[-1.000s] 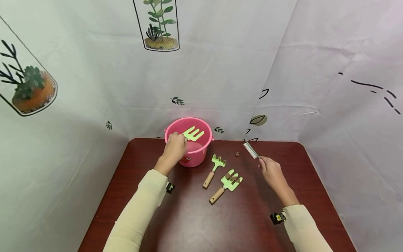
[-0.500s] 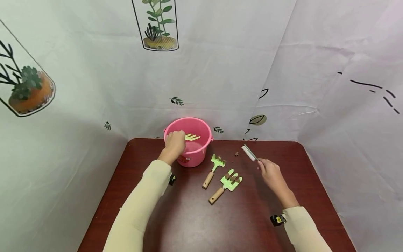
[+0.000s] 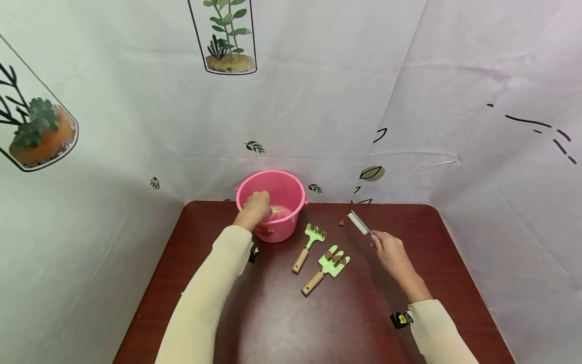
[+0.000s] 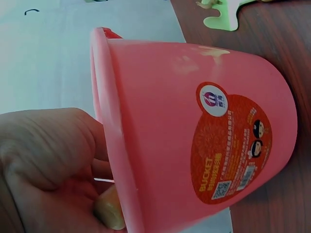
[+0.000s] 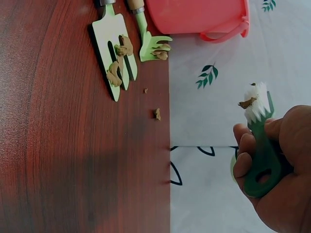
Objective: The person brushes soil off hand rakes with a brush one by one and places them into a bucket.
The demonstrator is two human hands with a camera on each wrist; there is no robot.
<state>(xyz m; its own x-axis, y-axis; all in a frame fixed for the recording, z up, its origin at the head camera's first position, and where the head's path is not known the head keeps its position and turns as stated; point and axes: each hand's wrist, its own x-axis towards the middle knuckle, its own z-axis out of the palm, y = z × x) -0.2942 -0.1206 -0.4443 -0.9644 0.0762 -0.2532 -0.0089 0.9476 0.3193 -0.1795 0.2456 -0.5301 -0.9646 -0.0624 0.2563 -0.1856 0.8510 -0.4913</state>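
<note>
My left hand (image 3: 256, 208) reaches over the near rim of a pink bucket (image 3: 287, 228). It grips a garden fork by its wooden handle (image 4: 111, 208); only a sliver of the light green fork head (image 3: 276, 209) shows inside the bucket. In the left wrist view the bucket's wall hides the fork's head and the fingertips. To the right, my right hand (image 3: 394, 255) holds a green brush (image 5: 265, 150) above the table. A bit of brown clay-like matter clings to its white bristles (image 5: 257, 99).
On the table (image 3: 291, 323) lie a small green rake (image 3: 314, 233) and a wider green fork (image 3: 334, 262), both with wooden handles and brown lumps on their tines. A loose brown crumb (image 3: 342, 223) lies near the back edge. White printed cloth (image 3: 318, 101) rises behind the table.
My left hand has lowered the garden fork into the bucket, so its head has sunk mostly out of sight. The brush in my right hand has dipped slightly.
</note>
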